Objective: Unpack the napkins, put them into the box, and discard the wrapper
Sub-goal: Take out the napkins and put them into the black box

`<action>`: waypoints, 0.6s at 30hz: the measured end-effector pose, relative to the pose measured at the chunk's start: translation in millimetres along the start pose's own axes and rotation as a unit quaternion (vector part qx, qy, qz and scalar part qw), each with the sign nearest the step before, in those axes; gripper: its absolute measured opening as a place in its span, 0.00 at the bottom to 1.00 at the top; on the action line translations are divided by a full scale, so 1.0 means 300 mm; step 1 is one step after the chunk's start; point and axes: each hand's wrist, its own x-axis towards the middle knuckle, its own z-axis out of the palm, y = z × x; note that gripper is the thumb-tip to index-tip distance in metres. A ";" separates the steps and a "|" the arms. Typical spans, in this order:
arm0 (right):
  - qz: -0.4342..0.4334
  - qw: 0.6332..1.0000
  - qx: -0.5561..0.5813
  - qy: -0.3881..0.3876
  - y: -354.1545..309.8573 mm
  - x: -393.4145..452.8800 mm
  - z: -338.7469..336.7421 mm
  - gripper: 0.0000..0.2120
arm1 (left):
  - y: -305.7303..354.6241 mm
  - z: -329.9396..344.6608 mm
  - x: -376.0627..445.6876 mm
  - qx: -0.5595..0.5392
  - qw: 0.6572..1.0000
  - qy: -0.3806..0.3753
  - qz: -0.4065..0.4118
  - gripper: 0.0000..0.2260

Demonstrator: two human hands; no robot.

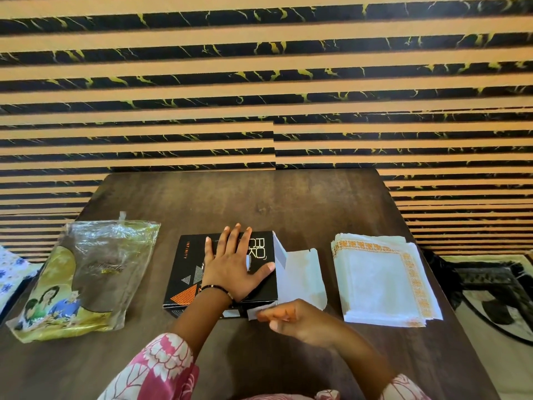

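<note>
A black box (pixel 184 272) with orange and grey triangles lies in the middle of the dark wooden table (pixel 259 200). My left hand (pixel 235 265) presses flat on its top with fingers spread. The box's white end flap (pixel 302 275) is folded out to the right. My right hand (pixel 294 319) pinches a small white side flap at the box's near right corner. A stack of white napkins (pixel 380 278) with an orange patterned border lies to the right of the box. The empty clear and gold plastic wrapper (pixel 86 278) lies to the left.
A striped black and tan wall rises behind the table. Patterned fabric (pixel 11 272) shows at the far left edge, and a dark patterned rug (pixel 496 287) lies on the floor at the right. Pink floral sleeves cover both my forearms.
</note>
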 end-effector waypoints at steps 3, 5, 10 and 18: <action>-0.001 0.998 0.054 0.017 -0.002 -0.010 -0.019 0.06 | 0.001 0.000 0.000 0.006 1.000 -0.003 0.002 0.51; -0.003 0.992 0.101 0.070 -0.012 -0.004 -0.049 0.07 | 0.002 0.000 0.000 0.004 1.000 -0.003 -0.001 0.50; 0.003 0.981 0.147 0.129 -0.045 0.073 -0.129 0.07 | 0.004 0.003 0.002 0.000 1.000 0.002 0.000 0.50; -0.001 0.959 0.197 0.205 -0.055 0.181 -0.191 0.25 | 0.007 -0.001 -0.004 -0.016 1.000 0.002 -0.007 0.44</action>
